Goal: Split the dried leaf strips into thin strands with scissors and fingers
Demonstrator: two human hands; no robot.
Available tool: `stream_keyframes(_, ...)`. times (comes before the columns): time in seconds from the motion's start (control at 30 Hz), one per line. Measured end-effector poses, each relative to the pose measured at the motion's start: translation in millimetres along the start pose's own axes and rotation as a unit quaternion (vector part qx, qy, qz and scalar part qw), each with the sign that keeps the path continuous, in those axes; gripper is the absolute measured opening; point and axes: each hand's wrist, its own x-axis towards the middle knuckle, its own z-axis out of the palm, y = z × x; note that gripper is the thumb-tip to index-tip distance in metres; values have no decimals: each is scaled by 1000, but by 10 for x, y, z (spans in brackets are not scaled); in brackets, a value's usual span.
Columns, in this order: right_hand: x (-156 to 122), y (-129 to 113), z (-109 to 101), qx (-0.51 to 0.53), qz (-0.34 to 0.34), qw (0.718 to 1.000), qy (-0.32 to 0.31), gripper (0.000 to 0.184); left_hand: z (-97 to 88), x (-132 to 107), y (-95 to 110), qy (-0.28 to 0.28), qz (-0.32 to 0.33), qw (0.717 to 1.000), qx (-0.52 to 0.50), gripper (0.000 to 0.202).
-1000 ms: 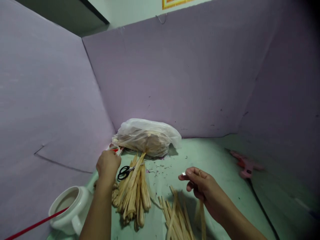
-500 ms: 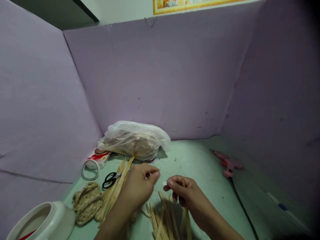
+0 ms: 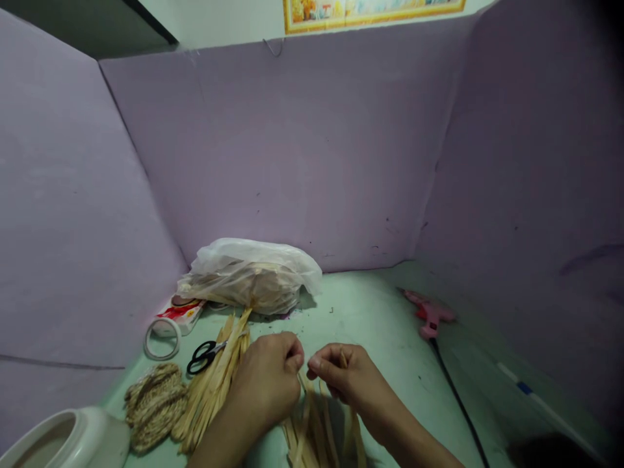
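My left hand and my right hand meet fingertip to fingertip low in the middle of the view, both pinched closed on a small piece I cannot make out. My right hand also grips a thin tan leaf strip that hangs down from it. Below both hands lies a loose pile of tan strips on the green table top. A second bundle of strips lies just left of my left hand.
Black scissors, a tape roll, a red-and-white packet and coiled jute rope lie at the left. A white pot sits bottom left. A plastic bag of husks stands behind. A pink glue gun with black cord lies right. Purple boards wall the table.
My left hand left the tape roll at the far left and came right to meet my right hand. The view swung right, bringing the rope coil and tape roll into sight.
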Motion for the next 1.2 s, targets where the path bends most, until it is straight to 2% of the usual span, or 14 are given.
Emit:
stream_keyframes(0.07, 16, 38, 10, -12, 13, 1000, 26, 18, -73, 12, -19, 54, -18, 998, 28, 14)
stream_keyframes(0.13, 27, 88, 37, -5, 23, 999, 23, 14, -99, 21, -10, 92, -22, 995, -17, 14)
stream_keyframes(0.17, 29, 112, 55, 1, 22, 1000, 8, 17, -85, 19, 10, 87, -13, 994, -60, 14)
stream_keyframes(0.23, 22, 147, 89, 12, -1, 999, -38, 20, -8, 1, 74, 40, 12, 988, -146, 11)
stream_keyframes(0.33, -4, 148, 111, 21, -46, 995, -89, 20, 158, -36, 166, 2, 12, 981, -195, 6)
stream_keyframes(0.47, -42, 69, 102, 4, -34, 996, -88, 17, 304, -34, 157, 37, 9, 979, -202, 4)
stream_keyframes(0.7, -67, 29, 83, -23, -21, 992, -120, 18, 388, 26, 70, 89, -11, 969, -229, 10)
stream_keyframes(0.8, -30, 78, 10, -7, 22, 995, -98, 25, 403, 40, 63, 105, -21, 954, -280, 9)
stream_keyframes(0.9, 25, 134, -57, 20, 52, 998, -35, 27, 416, 65, 46, 100, -31, 929, -355, 7)
stream_keyframes(1.03, 62, 176, -72, 37, 42, 998, 39, 25, 441, 94, 27, 79, -37, 904, -418, 6)
stream_keyframes(1.2, 42, 146, -45, 36, 1, 996, 77, 23, 396, 102, 46, 64, -30, 897, -437, 6)
